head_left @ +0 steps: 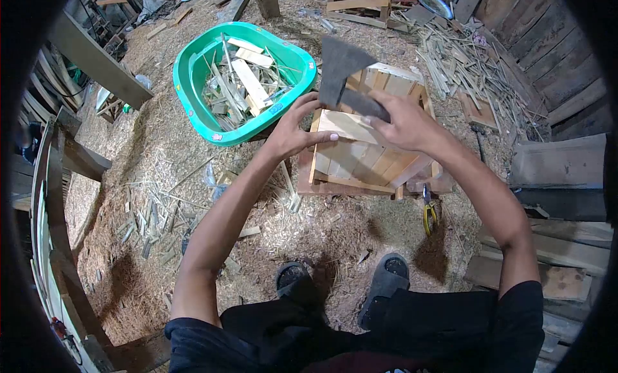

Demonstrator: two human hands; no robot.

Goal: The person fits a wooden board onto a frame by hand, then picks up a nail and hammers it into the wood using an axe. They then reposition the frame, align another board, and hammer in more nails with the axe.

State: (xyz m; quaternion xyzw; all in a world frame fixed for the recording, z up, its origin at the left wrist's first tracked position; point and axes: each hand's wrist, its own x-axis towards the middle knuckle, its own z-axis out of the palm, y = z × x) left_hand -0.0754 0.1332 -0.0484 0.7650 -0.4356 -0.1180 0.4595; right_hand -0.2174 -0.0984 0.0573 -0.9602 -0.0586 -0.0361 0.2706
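Observation:
A wooden box [354, 164] built from pale slats stands in front of me on a low brown board [309, 183]. My left hand [297, 130] grips its near left corner, thumb along a light slat [351, 125] on the top edge. In my right hand [407, 122] is a hatchet [343, 67] with a broad dark head, raised over the box's upper edge. The fingers wrap its short dark handle, and part of the box lies hidden behind the tool. Yellow-handled pliers [430, 217] lie just right of the box's near side.
A green basin [187, 109] full of wood offcuts sits left of the box. Sawdust and splinters cover the floor [154, 193]. Scrap sticks [460, 77] are heaped at the far right, stacked planks [566, 244] at the near right. A wooden post [96, 61] stands at the left.

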